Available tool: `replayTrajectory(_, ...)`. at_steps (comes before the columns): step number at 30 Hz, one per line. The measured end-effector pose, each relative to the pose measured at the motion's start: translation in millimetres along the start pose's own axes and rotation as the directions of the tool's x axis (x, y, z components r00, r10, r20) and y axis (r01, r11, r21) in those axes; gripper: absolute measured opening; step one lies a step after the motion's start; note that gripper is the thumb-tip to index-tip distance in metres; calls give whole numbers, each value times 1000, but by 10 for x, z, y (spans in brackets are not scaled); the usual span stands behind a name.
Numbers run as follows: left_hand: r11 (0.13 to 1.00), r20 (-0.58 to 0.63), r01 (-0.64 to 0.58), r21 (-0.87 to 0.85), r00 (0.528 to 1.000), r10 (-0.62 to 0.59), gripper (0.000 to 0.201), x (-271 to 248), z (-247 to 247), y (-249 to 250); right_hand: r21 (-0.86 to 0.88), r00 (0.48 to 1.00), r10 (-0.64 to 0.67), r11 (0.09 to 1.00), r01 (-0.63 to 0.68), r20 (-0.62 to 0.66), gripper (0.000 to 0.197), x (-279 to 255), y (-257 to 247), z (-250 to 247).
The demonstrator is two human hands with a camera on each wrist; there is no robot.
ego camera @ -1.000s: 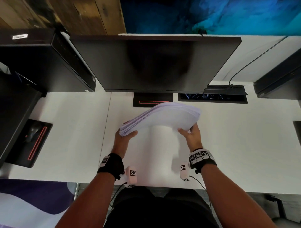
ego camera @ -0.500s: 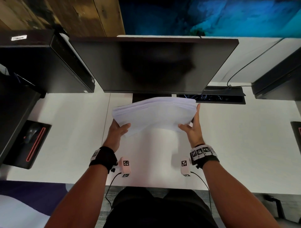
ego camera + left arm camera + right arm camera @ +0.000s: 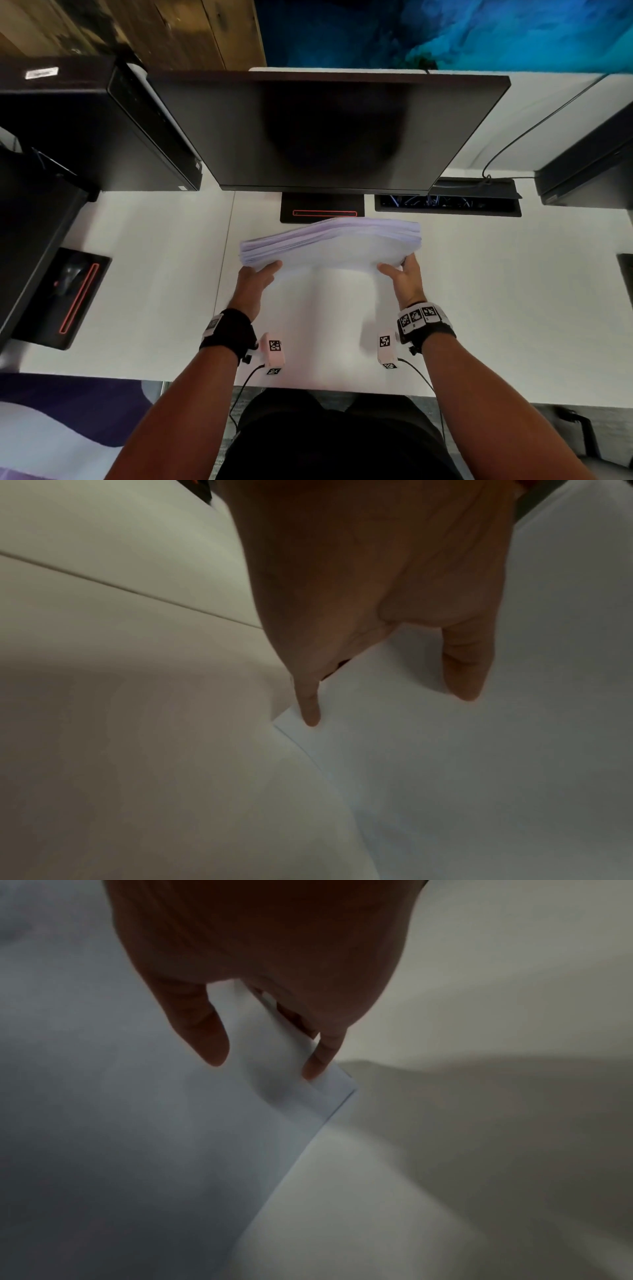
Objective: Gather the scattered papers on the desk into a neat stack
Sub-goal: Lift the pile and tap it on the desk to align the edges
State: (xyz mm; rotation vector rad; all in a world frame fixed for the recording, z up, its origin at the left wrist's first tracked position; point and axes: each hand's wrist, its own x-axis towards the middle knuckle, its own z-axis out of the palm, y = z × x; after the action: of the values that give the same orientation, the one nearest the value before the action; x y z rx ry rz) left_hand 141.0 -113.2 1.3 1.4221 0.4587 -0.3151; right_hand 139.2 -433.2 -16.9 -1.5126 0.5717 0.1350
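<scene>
A thick stack of white papers [image 3: 329, 246] stands on edge on the white desk [image 3: 496, 291], in front of the monitor. My left hand [image 3: 257, 279] grips its left end and my right hand [image 3: 400, 275] grips its right end. The sheets bow upward in the middle and their top edges fan slightly. In the left wrist view the thumb [image 3: 462, 666] and a finger [image 3: 310, 702] pinch the paper [image 3: 462, 777]. In the right wrist view the thumb [image 3: 202, 1031] and fingers [image 3: 322, 1053] pinch the sheet's corner [image 3: 329, 1096].
A dark monitor [image 3: 325, 130] and its base [image 3: 322, 207] stand just behind the stack. A black computer tower [image 3: 85, 126] sits at back left, a mouse pad with mouse [image 3: 65, 294] at left, a cable tray [image 3: 445, 202] at back right.
The stack rose and tipped toward the monitor half a second ago, then came back down toward me and lower; both hands kept their hold on its ends.
</scene>
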Motion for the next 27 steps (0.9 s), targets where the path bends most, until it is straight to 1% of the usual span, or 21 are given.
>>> replayTrajectory(2,999,-5,29,-22,1000,-29,41,33,8,5,-27,999,35,999,-35,-19,58,39,16,-7)
replayTrajectory(4,999,0,52,-14,999,-52,49,37,11,22,-47,999,35,998,-36,-33,38,78,50,-35)
replayTrajectory(6,998,11,62,-6,998,-62,50,13,26,32,-90,998,48,995,-52,-42,26,97,70,-32)
replayTrajectory(7,998,4,62,-13,998,-62,44,10,36,23,-116,997,46,992,-52,-55,23,104,72,-17)
replayTrajectory(9,998,-34,54,-23,998,-55,22,-10,82,23,-160,996,-8,987,-6,-85,22,111,54,21)
replayTrajectory(10,999,-49,36,-18,998,-37,16,-23,97,15,-171,992,-43,985,22,-116,19,111,46,40)
replayTrajectory(11,1000,-58,16,-14,998,-16,15,-36,118,10,-166,985,-68,985,41,-156,17,94,28,57)
replayTrajectory(13,1000,-65,-1,-13,998,0,18,-86,153,-31,-152,975,-99,986,69,-200,22,49,51,102)
replayTrajectory(14,1000,-51,12,-11,999,-12,23,-121,170,-56,-167,976,-99,984,67,-192,24,23,96,126)
replayTrajectory(16,997,-51,73,8,996,-72,56,-142,183,-170,-237,990,-60,971,28,-130,29,-32,198,157)
replayTrajectory(17,996,-44,88,20,995,-87,62,-165,193,-190,-269,994,-44,963,15,-102,30,-67,216,167)
replayTrajectory(18,996,-37,89,13,995,-88,50,-187,215,-168,-273,994,-39,962,11,-98,29,-81,224,170)
replayTrajectory(20,996,-67,85,12,994,-84,12,-191,234,-141,-220,989,-54,975,23,-138,22,-96,190,166)
replayTrajectory(22,998,-69,52,31,996,-50,21,-215,233,-85,-197,984,-69,980,36,-162,20,-92,173,152)
replayTrajectory(23,998,-75,51,29,996,-49,16,-231,225,-56,-202,986,-61,979,29,-157,24,-91,165,148)
replayTrajectory(24,997,-82,65,36,995,-62,22,-237,220,-30,-212,989,-36,977,5,-143,31,-81,176,134)
replayTrajectory(25,996,-82,66,58,995,-61,35,-230,203,-23,-226,992,-9,974,-20,-126,38,-63,193,115)
replayTrajectory(27,991,-69,27,129,997,-18,39,-245,173,49,-263,995,24,964,-48,-94,56,-47,193,74)
